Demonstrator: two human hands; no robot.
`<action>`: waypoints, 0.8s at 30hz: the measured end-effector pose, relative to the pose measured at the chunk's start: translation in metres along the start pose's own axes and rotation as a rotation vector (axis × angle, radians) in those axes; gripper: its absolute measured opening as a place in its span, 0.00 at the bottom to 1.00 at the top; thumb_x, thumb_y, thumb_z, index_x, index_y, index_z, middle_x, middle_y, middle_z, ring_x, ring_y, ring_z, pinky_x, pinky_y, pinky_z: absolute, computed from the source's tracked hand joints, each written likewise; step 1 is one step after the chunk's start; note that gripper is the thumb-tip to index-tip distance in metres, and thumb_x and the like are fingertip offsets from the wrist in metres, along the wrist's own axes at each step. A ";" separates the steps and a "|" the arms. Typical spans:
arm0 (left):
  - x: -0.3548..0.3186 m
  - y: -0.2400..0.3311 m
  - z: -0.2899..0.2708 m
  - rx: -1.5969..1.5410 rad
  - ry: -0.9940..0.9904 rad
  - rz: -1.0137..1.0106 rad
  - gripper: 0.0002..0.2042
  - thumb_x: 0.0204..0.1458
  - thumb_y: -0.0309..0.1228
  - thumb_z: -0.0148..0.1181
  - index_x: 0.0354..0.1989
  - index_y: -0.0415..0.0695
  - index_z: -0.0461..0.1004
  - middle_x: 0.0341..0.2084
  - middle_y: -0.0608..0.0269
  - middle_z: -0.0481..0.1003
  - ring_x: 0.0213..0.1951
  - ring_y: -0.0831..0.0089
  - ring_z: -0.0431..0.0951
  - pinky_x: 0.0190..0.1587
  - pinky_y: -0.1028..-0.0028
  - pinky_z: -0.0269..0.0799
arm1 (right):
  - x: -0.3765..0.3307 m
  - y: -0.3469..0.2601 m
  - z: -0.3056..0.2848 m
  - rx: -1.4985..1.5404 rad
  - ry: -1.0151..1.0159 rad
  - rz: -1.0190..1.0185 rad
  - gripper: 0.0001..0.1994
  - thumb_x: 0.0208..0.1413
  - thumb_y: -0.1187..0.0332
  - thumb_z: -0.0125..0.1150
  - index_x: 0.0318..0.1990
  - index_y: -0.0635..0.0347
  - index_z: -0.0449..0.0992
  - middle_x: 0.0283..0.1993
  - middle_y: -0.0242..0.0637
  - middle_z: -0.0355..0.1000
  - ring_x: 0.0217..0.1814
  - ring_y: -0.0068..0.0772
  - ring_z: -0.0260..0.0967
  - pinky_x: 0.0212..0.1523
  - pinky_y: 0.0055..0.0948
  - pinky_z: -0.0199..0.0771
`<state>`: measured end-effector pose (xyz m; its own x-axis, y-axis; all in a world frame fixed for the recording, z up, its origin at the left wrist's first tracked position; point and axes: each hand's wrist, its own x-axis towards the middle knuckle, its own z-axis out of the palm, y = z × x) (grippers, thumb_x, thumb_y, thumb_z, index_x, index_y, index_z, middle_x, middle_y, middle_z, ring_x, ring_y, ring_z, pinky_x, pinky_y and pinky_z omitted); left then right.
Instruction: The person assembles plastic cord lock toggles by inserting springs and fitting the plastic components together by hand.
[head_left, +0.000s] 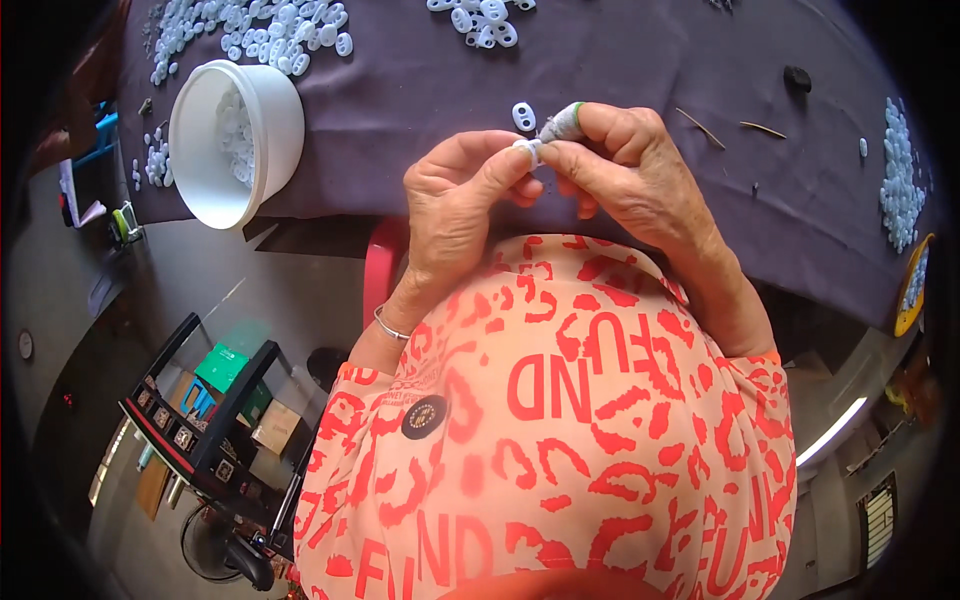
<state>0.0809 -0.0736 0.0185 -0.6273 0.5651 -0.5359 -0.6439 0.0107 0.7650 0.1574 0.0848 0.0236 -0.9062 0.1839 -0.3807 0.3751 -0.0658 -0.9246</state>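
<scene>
Close to the table's front edge, my two hands meet over a small white oval plastic piece [529, 149] that looks like a two-hole cord stopper. My left hand [455, 195] is closed, with thumb and fingers pinching the piece from the left. From the other side my right hand [645, 175] grips it between thumb and index finger. A pale wrap [563, 122] with a green edge covers that index fingertip. Just beyond the fingers lies a loose white two-hole piece [523, 117], its two dark holes facing up. The fingertips partly hide the held piece.
A white tub [282, 125] with similar pieces inside lies tipped at the left. Heaps of pieces [270, 30] spread over the dark tablecloth [400, 85]; another pile [902, 185] lies far right. Two thin sticks [763, 129] and a dark lump [797, 78] lie at the right.
</scene>
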 end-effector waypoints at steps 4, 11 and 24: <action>0.001 -0.001 0.000 -0.009 -0.002 0.011 0.07 0.51 0.23 0.58 0.37 0.37 0.73 0.28 0.58 0.76 0.25 0.75 0.77 0.29 0.81 0.73 | 0.001 -0.001 0.000 0.010 -0.009 0.008 0.08 0.54 0.68 0.57 0.30 0.65 0.74 0.18 0.28 0.67 0.18 0.13 0.61 0.17 0.15 0.63; 0.005 0.003 -0.001 -0.061 -0.026 -0.014 0.07 0.51 0.26 0.58 0.37 0.37 0.73 0.29 0.59 0.77 0.29 0.75 0.78 0.31 0.80 0.74 | 0.006 -0.001 -0.001 -0.119 0.009 -0.029 0.07 0.55 0.71 0.56 0.33 0.66 0.73 0.22 0.28 0.69 0.20 0.13 0.62 0.19 0.15 0.64; 0.004 0.005 0.004 -0.389 -0.061 -0.182 0.06 0.53 0.25 0.54 0.39 0.39 0.69 0.34 0.58 0.75 0.36 0.72 0.77 0.38 0.76 0.76 | -0.006 -0.003 0.023 -0.842 0.355 -0.528 0.09 0.44 0.70 0.60 0.29 0.66 0.68 0.25 0.40 0.63 0.25 0.40 0.65 0.24 0.33 0.66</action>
<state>0.0772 -0.0683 0.0214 -0.4686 0.6308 -0.6185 -0.8661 -0.1902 0.4623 0.1568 0.0611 0.0286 -0.9360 0.2757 0.2187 0.0870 0.7834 -0.6154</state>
